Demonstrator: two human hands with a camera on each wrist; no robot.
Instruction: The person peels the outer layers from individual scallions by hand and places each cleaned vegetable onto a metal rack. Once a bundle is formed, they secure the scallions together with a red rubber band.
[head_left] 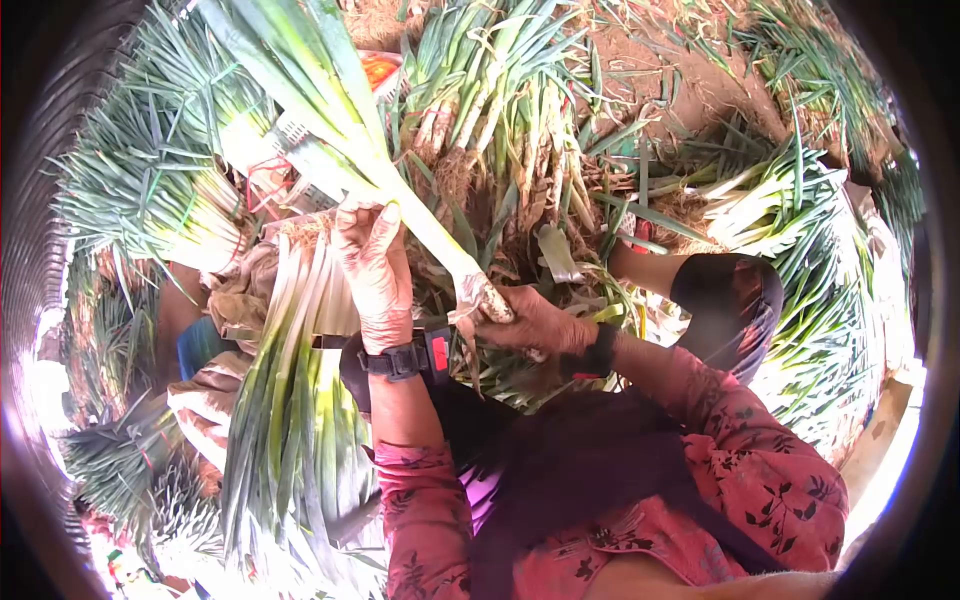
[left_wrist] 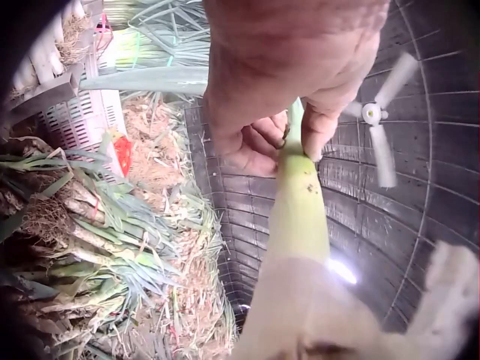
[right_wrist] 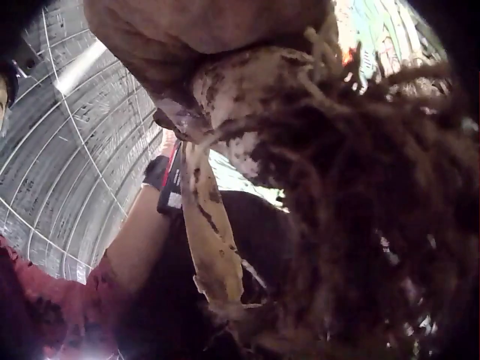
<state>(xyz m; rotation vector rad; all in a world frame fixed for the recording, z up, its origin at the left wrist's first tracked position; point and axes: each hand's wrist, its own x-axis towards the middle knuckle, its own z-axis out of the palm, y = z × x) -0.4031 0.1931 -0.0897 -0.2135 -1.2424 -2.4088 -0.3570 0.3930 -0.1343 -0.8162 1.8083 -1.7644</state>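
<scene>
A single leek [head_left: 425, 225] slants across the head view, its green leaves toward the upper left and its root end toward me. My left hand [head_left: 375, 270] pinches the stem just below the leaves, thumb and fingers on either side of the shaft [left_wrist: 302, 195]. At the lower end my right hand [head_left: 540, 325] grips the soil-stained base. In the right wrist view that hand [right_wrist: 210, 30] is against the dirty white base [right_wrist: 247, 86], beside a tangle of brown roots [right_wrist: 337, 180]. A loose strip of outer skin [right_wrist: 210, 232] hangs down from the base.
Pale, stripped leeks [head_left: 290, 370] lie at my left, leaves toward me. Tied bundles [head_left: 150, 200] are stacked farther left. Rooted, unpeeled leeks [head_left: 500, 110] lie ahead, and more [head_left: 820, 270] lie at right. A pink crate [left_wrist: 82, 127] stands nearby. My knee [head_left: 725, 300] juts out at right.
</scene>
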